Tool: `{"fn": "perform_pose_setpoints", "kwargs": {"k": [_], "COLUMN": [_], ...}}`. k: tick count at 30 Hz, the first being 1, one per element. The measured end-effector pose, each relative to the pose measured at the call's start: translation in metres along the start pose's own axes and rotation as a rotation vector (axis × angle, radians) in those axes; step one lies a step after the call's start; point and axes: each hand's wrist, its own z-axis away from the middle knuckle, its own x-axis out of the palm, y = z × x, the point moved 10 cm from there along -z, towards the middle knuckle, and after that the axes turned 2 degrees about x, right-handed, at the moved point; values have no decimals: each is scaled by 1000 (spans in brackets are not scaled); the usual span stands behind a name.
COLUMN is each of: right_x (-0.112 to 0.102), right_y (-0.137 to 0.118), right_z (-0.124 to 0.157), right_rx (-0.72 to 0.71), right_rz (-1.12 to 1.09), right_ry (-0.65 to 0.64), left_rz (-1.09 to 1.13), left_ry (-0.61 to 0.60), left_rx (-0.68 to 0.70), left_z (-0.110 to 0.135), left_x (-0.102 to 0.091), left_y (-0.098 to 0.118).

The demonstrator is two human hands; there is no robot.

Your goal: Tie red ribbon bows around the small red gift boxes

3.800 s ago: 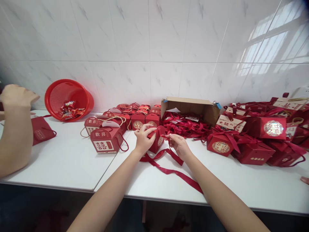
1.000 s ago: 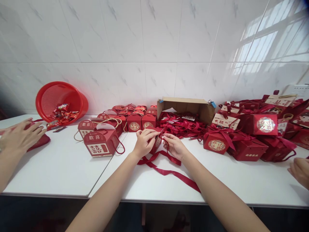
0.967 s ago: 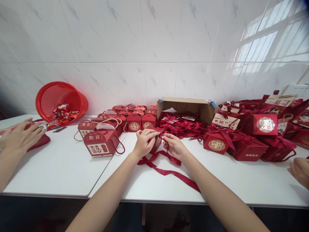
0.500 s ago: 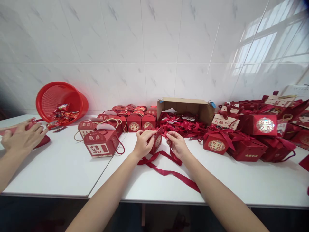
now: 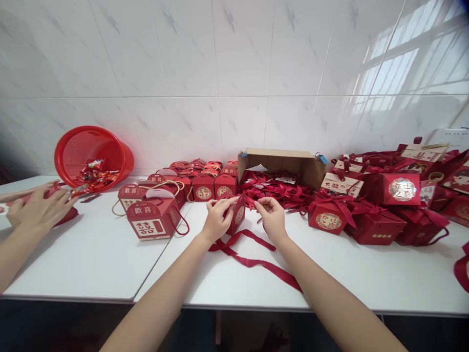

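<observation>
1. left hand (image 5: pixel 217 218): fingers pinching the top of the small red box (image 5: pixel 239 215).
2. right hand (image 5: pixel 273 218): fingers pinching the red ribbon (image 5: pixel 256 262) just beside it.
3. the box stands on the white counter (image 5: pixel 366 278), between both hands.

Left hand (image 5: pixel 217 219) covers the gift box's (image 5: pixel 239 214) near side. Ribbon (image 5: pixel 256 261) end is hidden under the right forearm (image 5: pixel 330 298). Red item (image 5: pixel 462 266) is cut off at the right edge.

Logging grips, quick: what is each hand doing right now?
Left hand: closed on the small red box.
Right hand: fingers pinched on the red ribbon at the box's top.
</observation>
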Motion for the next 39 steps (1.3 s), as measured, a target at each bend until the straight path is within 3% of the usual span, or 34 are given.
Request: {"fn": "perform_pose_setpoints", "kwargs": {"k": [4,11,21,39], "right_x": [6,11,12,16], "right_y": [-11,-13,-16,-8], "right_z": [7,12,12,12], "right_rx": [-99,-187,-117,-78], "right_rz": [172,260,171,153], "right_ry": [-36,-69,-54,-80], "left_rz": [-4,21,92,17], "left_ry": [-17,-29,-41,-24], "left_rx": [-5,4,14,-5], "left_z": [0,-1,1,1], "left_x": [0,0,0,-2], "left_y": [2,8,12,10]}}
